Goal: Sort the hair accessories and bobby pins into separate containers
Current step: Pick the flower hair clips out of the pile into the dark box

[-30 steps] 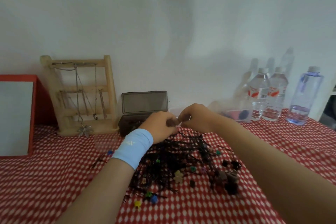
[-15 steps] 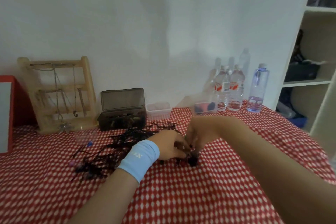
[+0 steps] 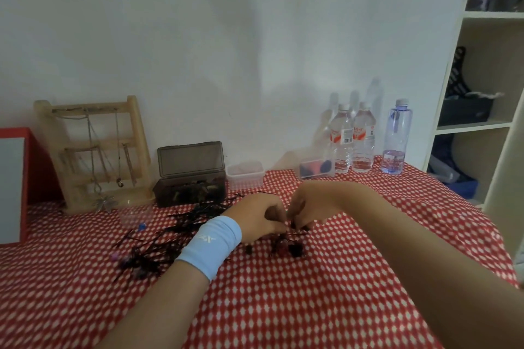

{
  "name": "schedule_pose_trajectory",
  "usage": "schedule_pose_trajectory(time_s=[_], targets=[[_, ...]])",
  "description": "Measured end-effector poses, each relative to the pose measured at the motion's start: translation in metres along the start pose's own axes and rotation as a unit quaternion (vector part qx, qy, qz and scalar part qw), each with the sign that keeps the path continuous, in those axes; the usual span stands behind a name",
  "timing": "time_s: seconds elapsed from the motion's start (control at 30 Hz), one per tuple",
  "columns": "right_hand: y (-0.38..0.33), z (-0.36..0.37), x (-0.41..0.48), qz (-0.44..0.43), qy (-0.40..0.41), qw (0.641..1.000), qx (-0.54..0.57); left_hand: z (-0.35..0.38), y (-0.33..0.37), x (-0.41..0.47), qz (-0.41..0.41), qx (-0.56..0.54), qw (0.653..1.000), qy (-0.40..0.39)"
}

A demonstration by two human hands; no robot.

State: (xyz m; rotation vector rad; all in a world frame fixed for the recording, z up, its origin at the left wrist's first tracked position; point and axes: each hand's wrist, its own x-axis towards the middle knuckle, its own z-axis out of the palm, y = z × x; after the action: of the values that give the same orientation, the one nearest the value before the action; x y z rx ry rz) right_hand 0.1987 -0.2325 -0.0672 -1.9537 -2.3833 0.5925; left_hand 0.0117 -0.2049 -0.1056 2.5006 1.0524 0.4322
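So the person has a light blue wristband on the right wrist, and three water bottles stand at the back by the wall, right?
Almost. The light blue wristband is on the left wrist, just behind the left hand, as the head view shows. The three water bottles do stand at the back by the wall.

tablecloth (image 3: pixel 283 306): red-white checked | wristband (image 3: pixel 211 246): light blue | bobby pins (image 3: pixel 170 246): black
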Motion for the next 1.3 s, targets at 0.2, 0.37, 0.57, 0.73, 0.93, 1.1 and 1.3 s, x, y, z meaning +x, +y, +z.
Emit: schedule_pose_trajectory(time_s=[0.2, 0.37, 0.57, 0.73, 0.93, 1.1, 1.3], targets=[[0.005, 0.0, 0.007, 0.025, 0.024, 0.999, 0.015, 0.008, 0.02, 0.003, 0.041, 0.05, 0.991, -0.115], [0.01, 0.0, 0.012, 0.035, 0.047, 0.998, -0.001, 0.013, 0.019, 0.01, 0.037, 0.067, 0.989, -0.123], [0.008, 0.003, 0.018, 0.024, 0.075, 0.997, 0.0, -0.01, 0.001, 0.011, 0.013, 0.013, 0.999, -0.049], [-0.009, 0.001, 0.036, 0.012, 0.095, 0.995, 0.033, -0.035, -0.028, 0.013, -0.03, 0.007, 1.0, 0.007], [-0.006, -0.009, 0.049, 0.09, -0.048, 0.991, -0.086, -0.044, -0.043, 0.022, -0.035, 0.009, 0.999, 0.031], [0.001, 0.0, 0.046, 0.131, -0.1, 0.983, -0.084, -0.023, -0.029, 0.039, -0.008, 0.019, 0.999, -0.034], [0.003, -0.005, 0.041, 0.047, -0.035, 0.996, -0.066, -0.015, -0.033, 0.044, -0.021, 0.004, 0.999, -0.041]])
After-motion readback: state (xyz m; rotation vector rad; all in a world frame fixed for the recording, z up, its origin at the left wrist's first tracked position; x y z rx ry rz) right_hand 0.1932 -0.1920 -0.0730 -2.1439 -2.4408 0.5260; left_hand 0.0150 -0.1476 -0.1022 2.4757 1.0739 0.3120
